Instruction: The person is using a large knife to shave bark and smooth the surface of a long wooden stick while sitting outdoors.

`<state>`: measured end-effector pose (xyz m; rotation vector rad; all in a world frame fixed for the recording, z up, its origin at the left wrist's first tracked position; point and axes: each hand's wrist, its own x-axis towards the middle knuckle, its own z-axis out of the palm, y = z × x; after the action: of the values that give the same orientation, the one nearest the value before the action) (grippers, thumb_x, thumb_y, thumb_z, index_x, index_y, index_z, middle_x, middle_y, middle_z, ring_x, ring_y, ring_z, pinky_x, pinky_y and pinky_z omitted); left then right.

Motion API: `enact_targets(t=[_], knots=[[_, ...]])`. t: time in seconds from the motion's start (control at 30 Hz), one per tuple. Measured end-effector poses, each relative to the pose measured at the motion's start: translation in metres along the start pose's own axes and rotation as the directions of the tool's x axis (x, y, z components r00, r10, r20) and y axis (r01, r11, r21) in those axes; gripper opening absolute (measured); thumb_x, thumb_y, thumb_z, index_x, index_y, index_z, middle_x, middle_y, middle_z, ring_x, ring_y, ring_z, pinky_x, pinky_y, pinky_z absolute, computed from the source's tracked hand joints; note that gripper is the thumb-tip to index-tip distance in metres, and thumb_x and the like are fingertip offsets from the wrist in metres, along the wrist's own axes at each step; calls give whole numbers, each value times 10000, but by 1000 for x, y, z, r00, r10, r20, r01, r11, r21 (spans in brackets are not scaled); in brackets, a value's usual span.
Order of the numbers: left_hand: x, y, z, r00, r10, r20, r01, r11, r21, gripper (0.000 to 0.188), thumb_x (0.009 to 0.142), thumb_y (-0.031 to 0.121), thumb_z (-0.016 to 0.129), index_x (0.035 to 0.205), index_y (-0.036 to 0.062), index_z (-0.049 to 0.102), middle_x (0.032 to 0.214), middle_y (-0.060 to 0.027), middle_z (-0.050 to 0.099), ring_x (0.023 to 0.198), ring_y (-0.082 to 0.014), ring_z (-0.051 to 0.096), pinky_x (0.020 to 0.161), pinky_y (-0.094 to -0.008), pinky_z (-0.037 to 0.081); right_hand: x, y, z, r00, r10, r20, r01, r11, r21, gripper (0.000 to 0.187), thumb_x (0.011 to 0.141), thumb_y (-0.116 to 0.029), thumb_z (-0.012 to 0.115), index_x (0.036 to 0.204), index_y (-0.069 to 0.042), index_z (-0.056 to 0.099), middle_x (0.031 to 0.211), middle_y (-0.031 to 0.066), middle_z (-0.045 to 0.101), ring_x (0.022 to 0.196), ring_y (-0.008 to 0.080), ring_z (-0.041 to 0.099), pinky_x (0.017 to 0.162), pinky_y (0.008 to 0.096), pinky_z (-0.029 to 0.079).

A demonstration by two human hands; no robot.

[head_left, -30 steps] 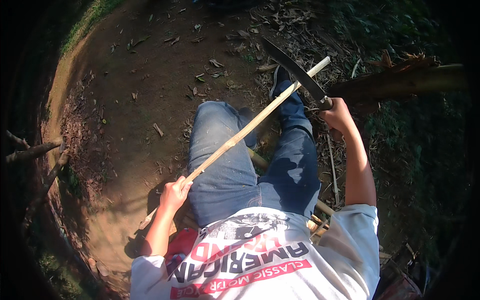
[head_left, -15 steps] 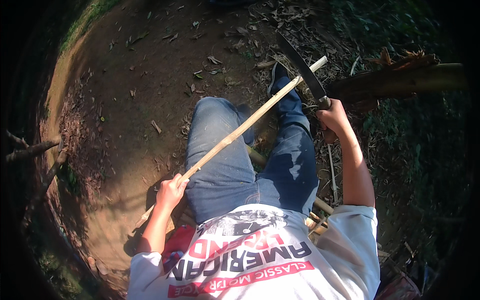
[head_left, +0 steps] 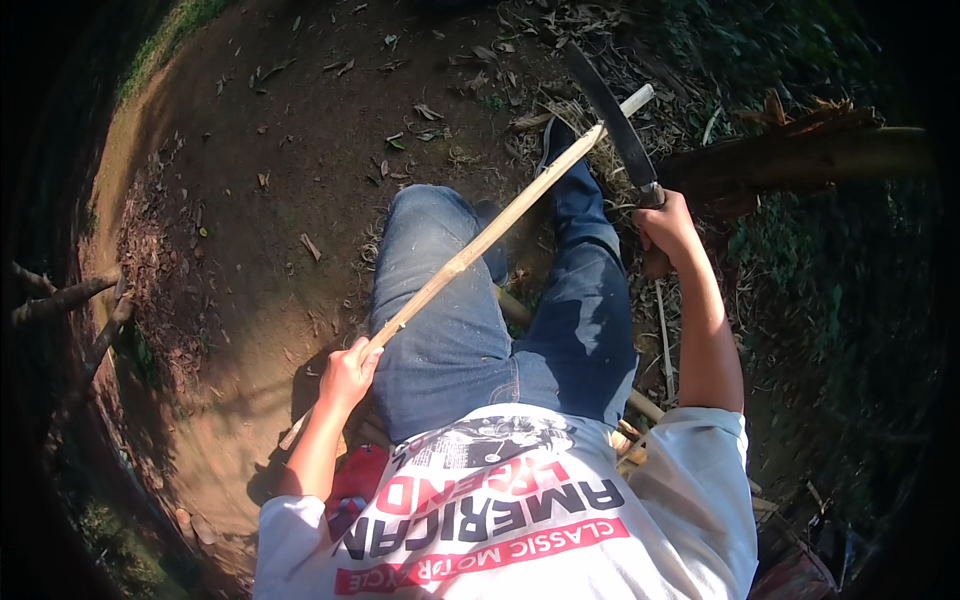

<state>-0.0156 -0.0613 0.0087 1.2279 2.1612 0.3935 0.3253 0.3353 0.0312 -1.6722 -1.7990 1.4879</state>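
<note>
A long pale stick (head_left: 468, 257), peeled and with knots along it, slants across my thighs from lower left to upper right. My left hand (head_left: 347, 374) is wrapped round it near its lower end, beside my left thigh. In my right hand (head_left: 664, 230) is the handle of a machete (head_left: 612, 112), whose dark curved blade points up and away to the left. That blade crosses the stick a little short of its far end and appears to touch it. Whether the edge has cut into the wood cannot be made out.
At the right lies a thick log (head_left: 830, 160) with a splintered end. Dry leaves and shavings (head_left: 590, 40) litter the ground beyond my feet. Bare branches (head_left: 70, 300) stick in from the left. Beneath me are cut poles (head_left: 640, 405), with a red cloth (head_left: 360, 475) by my left side.
The stick's far end has shifted slightly away from me, and my left hand has moved slightly up and to the right. The machete has moved a little, still crossing the stick near that end.
</note>
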Motion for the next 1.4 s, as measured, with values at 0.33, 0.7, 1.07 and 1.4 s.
enact_targets(t=[0.33,0.7,1.07,1.4], knots=[[0,-3,7,999,12,-38,-11,1000,14,285,936,323,619,908,41,586,668,-228,596,706,-439,623,538,-506,447,2,-6,2,997,45,60,-41,997,-63,72,714,-2,594,694,12,526,553,47,540,443,129,518,426,293,418],[2,-1,4,998,42,-46,-40,998,50,288,931,338,620,905,53,588,638,-217,594,677,-434,624,525,-504,453,13,-11,-31,992,74,102,-65,994,-85,56,738,-4,609,743,5,554,561,42,538,424,128,503,416,288,404],[5,-3,11,997,16,-72,-15,1000,7,288,926,352,628,914,66,600,638,-216,596,682,-438,621,523,-503,453,13,-22,3,996,38,-75,-29,992,119,59,707,2,600,729,-5,546,538,27,518,432,118,502,419,283,418],[2,-1,6,998,-13,-55,17,998,68,321,928,391,615,949,70,610,643,-215,600,687,-434,625,533,-505,461,1,-18,13,995,34,94,-28,998,-64,74,730,-12,624,756,6,558,578,42,543,452,134,520,434,295,420]])
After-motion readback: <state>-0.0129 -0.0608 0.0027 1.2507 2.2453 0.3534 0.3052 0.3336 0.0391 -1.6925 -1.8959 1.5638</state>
